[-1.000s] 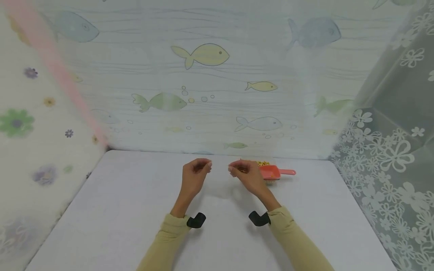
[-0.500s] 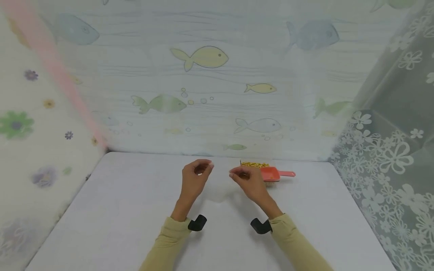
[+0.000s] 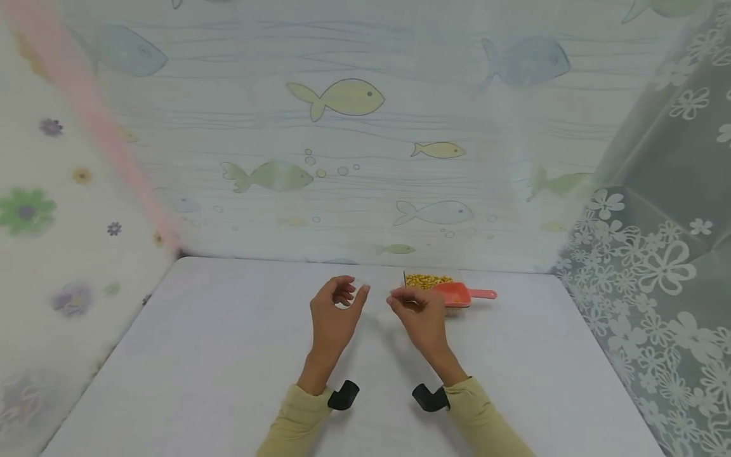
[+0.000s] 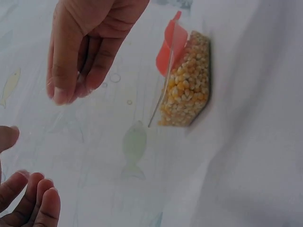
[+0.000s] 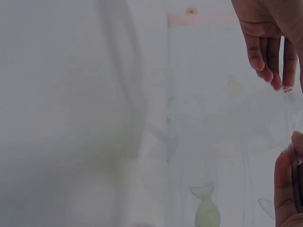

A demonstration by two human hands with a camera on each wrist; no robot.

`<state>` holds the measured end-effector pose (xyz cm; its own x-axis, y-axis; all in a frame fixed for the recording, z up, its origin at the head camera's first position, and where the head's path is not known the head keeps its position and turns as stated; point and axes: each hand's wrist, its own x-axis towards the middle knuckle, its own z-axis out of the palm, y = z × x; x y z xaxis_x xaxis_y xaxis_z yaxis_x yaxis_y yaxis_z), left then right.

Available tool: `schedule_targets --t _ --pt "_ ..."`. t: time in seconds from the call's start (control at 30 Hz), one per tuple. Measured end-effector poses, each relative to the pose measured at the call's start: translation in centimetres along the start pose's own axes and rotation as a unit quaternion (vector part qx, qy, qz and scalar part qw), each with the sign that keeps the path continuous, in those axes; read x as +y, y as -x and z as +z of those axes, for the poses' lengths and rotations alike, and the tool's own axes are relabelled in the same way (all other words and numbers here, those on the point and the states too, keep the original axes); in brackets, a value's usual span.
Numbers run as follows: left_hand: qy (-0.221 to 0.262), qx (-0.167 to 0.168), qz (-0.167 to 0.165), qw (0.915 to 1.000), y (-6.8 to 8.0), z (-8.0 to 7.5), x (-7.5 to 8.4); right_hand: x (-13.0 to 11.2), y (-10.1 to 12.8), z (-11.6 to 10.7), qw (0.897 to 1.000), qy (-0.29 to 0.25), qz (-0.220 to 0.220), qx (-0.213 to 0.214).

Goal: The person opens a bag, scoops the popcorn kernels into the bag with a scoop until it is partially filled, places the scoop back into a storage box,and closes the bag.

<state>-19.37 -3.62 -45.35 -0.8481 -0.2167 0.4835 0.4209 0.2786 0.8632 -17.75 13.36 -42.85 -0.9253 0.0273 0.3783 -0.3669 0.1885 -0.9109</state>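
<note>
Thumb and fingers spread apart, my left hand (image 3: 335, 320) is raised over the table's middle; in the left wrist view its fingers (image 4: 49, 205) show at the lower left. Facing it, my right hand (image 3: 422, 322) pinches thin clear plastic film (image 5: 297, 122) between thumb and fingertips. In the right wrist view the film stretches up to the left hand's straight fingertips (image 5: 276, 84). Behind the right hand stands a clear container of corn kernels (image 3: 427, 280), partly hidden by that hand. An orange-red scoop (image 3: 455, 294) lies on the container, handle pointing right.
The white-covered table (image 3: 200, 355) reaches back to a fish-printed curtain (image 3: 342, 209). A flower-printed sheet (image 3: 68, 254) hangs at the left and a grey floral one (image 3: 657, 298) at the right. Black wrist cameras (image 3: 344, 395) sit at both sleeves.
My left thumb and fingers have parted from a pinch, and that hand has shifted slightly right. Both forearms have drawn a little toward the body. The right hand keeps its pinch.
</note>
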Motion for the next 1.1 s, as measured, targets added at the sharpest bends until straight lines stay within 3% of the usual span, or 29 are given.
schedule_targets --t 0.27,0.43,0.6,0.9,1.1 --pt "0.036 -0.005 -0.036 0.9987 0.5 0.7 0.0 0.7 0.7 0.8 1.000 0.012 -0.009 0.002" --pt "0.047 -0.007 -0.050 0.9976 0.7 0.9 0.0 2.8 0.7 1.0 1.000 -0.005 0.009 0.003" --pt "0.061 -0.006 -0.065 0.9960 0.7 1.0 0.0 3.4 0.8 0.9 0.999 -0.015 0.035 -0.004" --pt "0.085 0.014 -0.044 0.9953 0.6 1.0 -0.2 3.6 1.0 1.2 0.997 -0.030 0.067 -0.018" --pt "0.073 -0.002 -0.036 0.9967 0.6 1.0 -0.6 3.9 0.6 1.3 0.998 -0.003 0.063 0.002"
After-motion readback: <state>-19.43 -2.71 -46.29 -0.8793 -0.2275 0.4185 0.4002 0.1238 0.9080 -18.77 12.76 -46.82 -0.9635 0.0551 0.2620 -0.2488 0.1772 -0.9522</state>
